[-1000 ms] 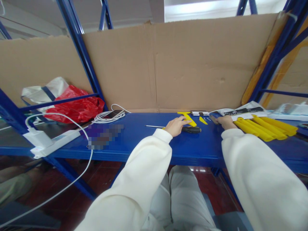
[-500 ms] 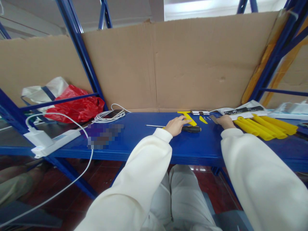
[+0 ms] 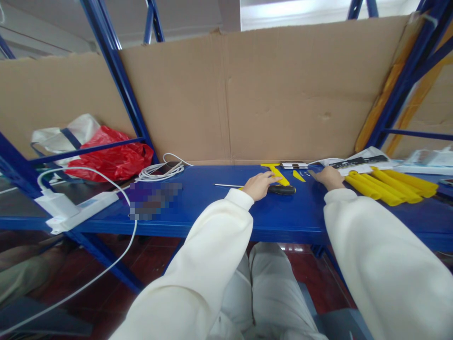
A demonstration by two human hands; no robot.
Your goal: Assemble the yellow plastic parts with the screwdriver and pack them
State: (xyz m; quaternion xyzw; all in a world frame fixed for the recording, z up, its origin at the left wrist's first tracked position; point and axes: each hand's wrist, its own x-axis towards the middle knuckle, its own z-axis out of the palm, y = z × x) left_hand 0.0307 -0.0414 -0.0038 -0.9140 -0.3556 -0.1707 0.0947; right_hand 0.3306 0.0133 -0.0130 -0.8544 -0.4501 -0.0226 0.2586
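Note:
My left hand (image 3: 257, 185) rests over the near end of a yellow T-shaped piece (image 3: 281, 178), its fingers closed against it. Under and beside that hand lies a screwdriver with a black and yellow handle (image 3: 285, 190), its thin shaft pointing left. A small pointed yellow piece (image 3: 298, 176) lies right of the T-shaped piece. My right hand (image 3: 330, 178) is at the table, a finger stretched left towards several tiny pale bits (image 3: 306, 174); I see nothing in its fingers. Right of it are several yellow tubes (image 3: 389, 185).
Behind the hands lies a small white and dark flat item (image 3: 294, 165). A black and white packet (image 3: 359, 163) is at the back right. On the left are a coiled white cable (image 3: 155, 175), a phone (image 3: 168, 167), a red bag (image 3: 109, 153) and a power strip (image 3: 88, 208).
A greyish flat piece at my right hand's fingertips no longer shows, and a finger now reaches out to the left. My left hand stays in place.

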